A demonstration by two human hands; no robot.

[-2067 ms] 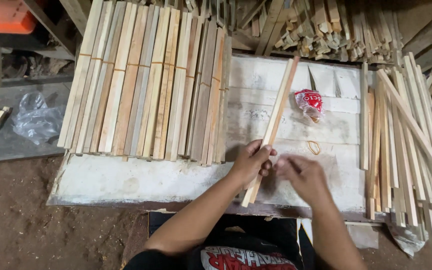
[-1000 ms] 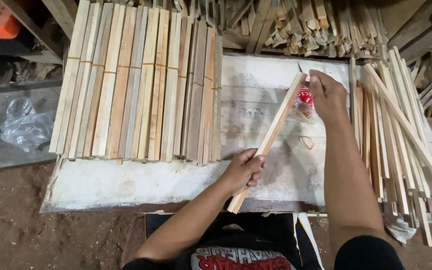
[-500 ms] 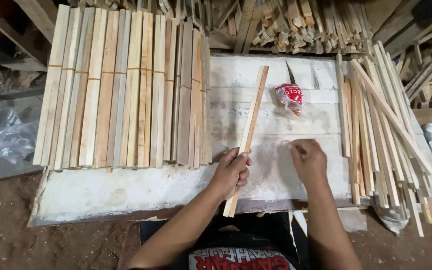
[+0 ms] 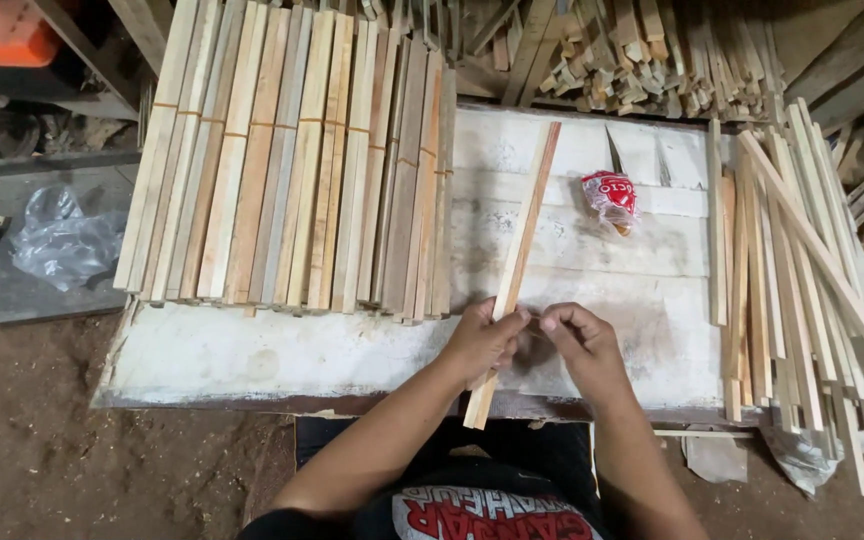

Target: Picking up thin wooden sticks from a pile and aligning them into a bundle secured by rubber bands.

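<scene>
My left hand grips a thin bundle of long wooden slats near its lower end. The bundle lies slanted on the white worktable, its far end pointing up toward the back. My right hand is right beside the left, fingers pinched together next to the slats; whether it holds something small I cannot tell. A small red and white plastic packet lies on the table beyond my hands.
Banded bundles of slats are laid side by side on the table's left half. Loose slats are piled along the right edge. Offcuts are heaped behind. A crumpled plastic bag lies at the left, above the dirt floor.
My right hand reached up to the red packet, then came back down and now sits against the slats beside my left hand. The left hand kept its grip on the bundle.
</scene>
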